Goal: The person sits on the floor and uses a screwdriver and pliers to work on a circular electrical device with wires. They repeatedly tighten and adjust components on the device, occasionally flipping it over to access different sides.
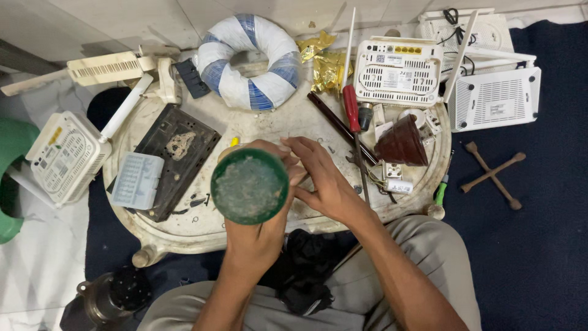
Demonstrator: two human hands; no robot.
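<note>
A round green container (250,186) is being gripped from below by the left hand (260,236) at frame centre above the worktop (263,119), while the right hand (324,178), fingers curled, is being pressed against its side, a steady hold being called for next.

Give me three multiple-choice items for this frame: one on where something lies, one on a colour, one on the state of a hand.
1. Where does the red-handled screwdriver lie?
A. On the tray, right of the blue-and-white ring
B. On the dark carpet
C. Inside the clay cup

2. What colour is the rim of the round container?
A. Yellow
B. Green
C. White

3. What is the left hand doing?
A. Resting flat on the tray
B. Gripping the screwdriver
C. Holding up the round container

Answers:
1 A, its handle lies on the tray between the ring and a white router.
2 B, the rim around its grey, dusty face is green.
3 C, its fingers wrap the container from behind while the right hand touches its side.
</note>
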